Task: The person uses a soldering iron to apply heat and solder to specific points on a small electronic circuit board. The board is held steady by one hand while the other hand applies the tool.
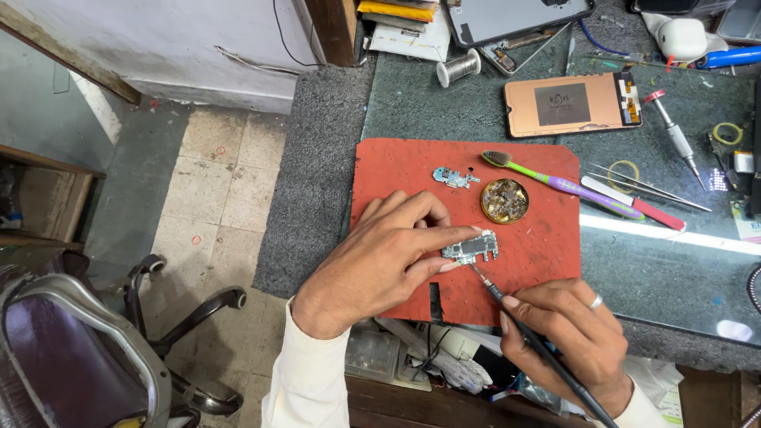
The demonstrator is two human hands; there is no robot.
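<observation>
Steel-tipped soldering iron (519,325) slants in right hand (567,333) toward board (470,248).

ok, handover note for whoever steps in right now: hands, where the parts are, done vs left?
Left hand: fingers pin the small circuit board to the red mat.
Right hand: holds the soldering iron like a pen, tip at the board's lower edge.
On the mat: a second small board piece, a round tin of brass wool, a green-and-purple toothbrush.
Done: cannot tell which joints are finished.
Left: the work at that edge looks under way.
</observation>
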